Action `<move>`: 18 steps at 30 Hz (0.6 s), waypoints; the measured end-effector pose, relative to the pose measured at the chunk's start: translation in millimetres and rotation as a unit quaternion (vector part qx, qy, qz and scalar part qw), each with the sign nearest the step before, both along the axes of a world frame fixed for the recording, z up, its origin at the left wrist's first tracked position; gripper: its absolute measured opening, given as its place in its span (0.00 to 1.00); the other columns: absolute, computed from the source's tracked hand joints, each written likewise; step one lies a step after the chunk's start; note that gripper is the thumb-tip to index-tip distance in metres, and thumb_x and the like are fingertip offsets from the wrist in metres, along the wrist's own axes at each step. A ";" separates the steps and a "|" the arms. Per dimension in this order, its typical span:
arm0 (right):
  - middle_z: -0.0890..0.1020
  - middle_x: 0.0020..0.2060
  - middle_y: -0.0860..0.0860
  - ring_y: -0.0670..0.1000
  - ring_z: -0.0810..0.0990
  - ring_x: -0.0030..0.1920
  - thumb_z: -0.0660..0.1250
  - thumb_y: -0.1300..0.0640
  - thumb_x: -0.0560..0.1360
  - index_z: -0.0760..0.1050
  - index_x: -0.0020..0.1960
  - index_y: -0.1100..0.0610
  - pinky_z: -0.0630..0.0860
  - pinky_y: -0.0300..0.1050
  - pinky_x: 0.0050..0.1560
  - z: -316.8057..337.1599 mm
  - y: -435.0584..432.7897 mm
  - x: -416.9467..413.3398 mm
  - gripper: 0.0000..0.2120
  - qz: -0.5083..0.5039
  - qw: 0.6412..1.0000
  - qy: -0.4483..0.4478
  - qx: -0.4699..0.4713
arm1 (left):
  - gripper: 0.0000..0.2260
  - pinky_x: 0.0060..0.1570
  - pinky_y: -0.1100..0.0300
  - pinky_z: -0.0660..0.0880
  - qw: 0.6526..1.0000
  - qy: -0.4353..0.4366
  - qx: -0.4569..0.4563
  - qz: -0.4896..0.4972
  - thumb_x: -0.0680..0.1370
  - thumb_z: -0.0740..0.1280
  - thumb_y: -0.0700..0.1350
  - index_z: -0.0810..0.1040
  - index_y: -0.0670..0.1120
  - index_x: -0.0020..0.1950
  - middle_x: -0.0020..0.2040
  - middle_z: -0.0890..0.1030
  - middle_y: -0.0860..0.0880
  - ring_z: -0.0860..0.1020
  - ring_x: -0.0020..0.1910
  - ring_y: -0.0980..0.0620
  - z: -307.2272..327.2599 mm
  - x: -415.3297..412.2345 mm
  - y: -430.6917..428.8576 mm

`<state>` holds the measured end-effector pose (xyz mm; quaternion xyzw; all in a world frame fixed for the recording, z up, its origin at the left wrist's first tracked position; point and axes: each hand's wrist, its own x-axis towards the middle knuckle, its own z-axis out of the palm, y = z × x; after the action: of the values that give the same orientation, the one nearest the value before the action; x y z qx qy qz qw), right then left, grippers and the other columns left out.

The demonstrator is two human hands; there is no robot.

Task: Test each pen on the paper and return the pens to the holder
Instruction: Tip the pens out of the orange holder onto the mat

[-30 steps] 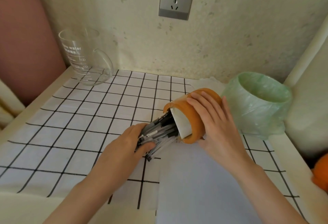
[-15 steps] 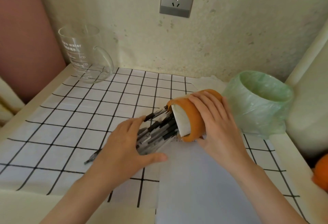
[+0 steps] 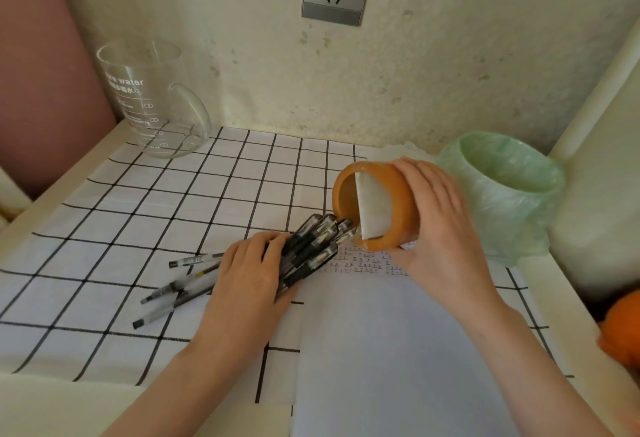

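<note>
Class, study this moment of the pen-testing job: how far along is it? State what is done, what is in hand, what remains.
Done: the bundle of pens is out of the orange holder, with loose pens on the checked cloth. In hand: the right hand holds the holder tipped; the left hand grips the bundle. Left: testing each pen on the paper and returning all.

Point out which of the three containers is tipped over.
The orange holder, tilted in the right hand; the glass jug and green bin stand upright.
</note>
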<state>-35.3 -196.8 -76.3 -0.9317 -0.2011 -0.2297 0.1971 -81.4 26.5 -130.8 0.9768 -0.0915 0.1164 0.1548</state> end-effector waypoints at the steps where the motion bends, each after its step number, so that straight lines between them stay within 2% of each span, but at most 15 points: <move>1: 0.68 0.69 0.53 0.52 0.62 0.70 0.81 0.51 0.60 0.61 0.73 0.57 0.66 0.58 0.69 1.5 0.1 -0.6 0.48 -0.002 1.000 0.011 0.029 | 0.29 0.55 0.45 0.73 1.000 0.009 0.003 0.002 0.64 0.78 0.46 0.74 0.40 0.61 0.57 0.78 0.41 0.78 0.53 0.40 -0.1 0.3 -0.3; 5: 0.67 0.68 0.46 0.47 0.65 0.69 0.80 0.44 0.57 0.60 0.73 0.51 0.68 0.45 0.66 6.0 3.9 -0.3 0.49 0.007 0.981 0.074 0.181 | 0.32 0.62 0.48 0.65 1.000 0.016 0.009 -0.002 0.67 0.74 0.52 0.71 0.42 0.67 0.63 0.76 0.42 0.76 0.60 0.41 3.0 1.0 -2.1; 8: 0.70 0.66 0.43 0.45 0.68 0.68 0.82 0.51 0.56 0.62 0.71 0.46 0.71 0.50 0.66 5.6 2.9 5.7 0.49 0.014 0.953 0.120 0.277 | 0.31 0.71 0.53 0.53 0.999 0.040 0.000 0.000 0.76 0.62 0.55 0.56 0.48 0.75 0.74 0.61 0.47 0.62 0.72 0.47 5.6 0.0 -2.4; 9: 0.71 0.66 0.43 0.45 0.70 0.67 0.83 0.54 0.56 0.62 0.70 0.46 0.72 0.51 0.65 5.4 2.7 7.9 0.48 0.013 0.943 0.131 0.306 | 0.30 0.72 0.53 0.52 0.999 0.041 0.002 0.001 0.77 0.61 0.55 0.54 0.49 0.76 0.75 0.59 0.48 0.60 0.73 0.48 5.8 -0.3 -1.9; 11: 0.74 0.64 0.42 0.43 0.73 0.64 0.83 0.58 0.56 0.64 0.69 0.47 0.74 0.48 0.63 4.7 4.5 11.3 0.47 0.007 0.921 0.148 0.361 | 0.31 0.68 0.49 0.61 0.998 0.061 0.023 0.018 0.75 0.64 0.55 0.59 0.46 0.74 0.72 0.65 0.45 0.67 0.69 0.45 6.6 -1.8 -1.2; 13: 0.76 0.61 0.42 0.38 0.75 0.59 0.83 0.60 0.56 0.65 0.69 0.48 0.76 0.36 0.56 3.3 8.4 14.0 0.46 -0.002 0.901 0.164 0.402 | 0.32 0.58 0.46 0.72 0.997 0.061 0.025 0.034 0.70 0.71 0.53 0.68 0.41 0.69 0.64 0.75 0.41 0.77 0.59 0.42 4.1 -0.4 -1.3; 14: 0.76 0.61 0.42 0.37 0.75 0.57 0.82 0.60 0.56 0.66 0.69 0.49 0.76 0.32 0.52 1.9 11.0 15.0 0.45 -0.005 0.893 0.173 0.415 | 0.32 0.56 0.45 0.73 0.998 0.055 0.021 0.039 0.69 0.73 0.51 0.69 0.41 0.69 0.64 0.76 0.41 0.78 0.58 0.41 3.7 0.1 -1.6; 16: 0.76 0.60 0.42 0.37 0.75 0.57 0.82 0.60 0.57 0.66 0.69 0.49 0.74 0.30 0.47 -2.5 15.7 17.0 0.45 -0.005 0.886 0.188 0.424 | 0.33 0.63 0.45 0.68 0.997 0.067 0.012 0.042 0.72 0.70 0.53 0.64 0.44 0.73 0.69 0.70 0.42 0.72 0.64 0.41 7.6 -0.7 -3.0; 18: 0.75 0.61 0.41 0.36 0.74 0.57 0.82 0.59 0.57 0.65 0.69 0.48 0.74 0.28 0.46 -6.2 19.2 19.8 0.45 -0.007 0.888 0.190 0.418 | 0.36 0.71 0.48 0.57 0.996 0.076 -0.002 0.042 0.74 0.64 0.59 0.52 0.48 0.76 0.75 0.59 0.46 0.61 0.73 0.45 9.0 -0.7 -2.6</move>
<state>-15.5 -177.6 -82.5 -0.7905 -0.0388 -0.1120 0.6008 -82.0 23.9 -121.7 0.9855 -0.0380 0.0482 0.1584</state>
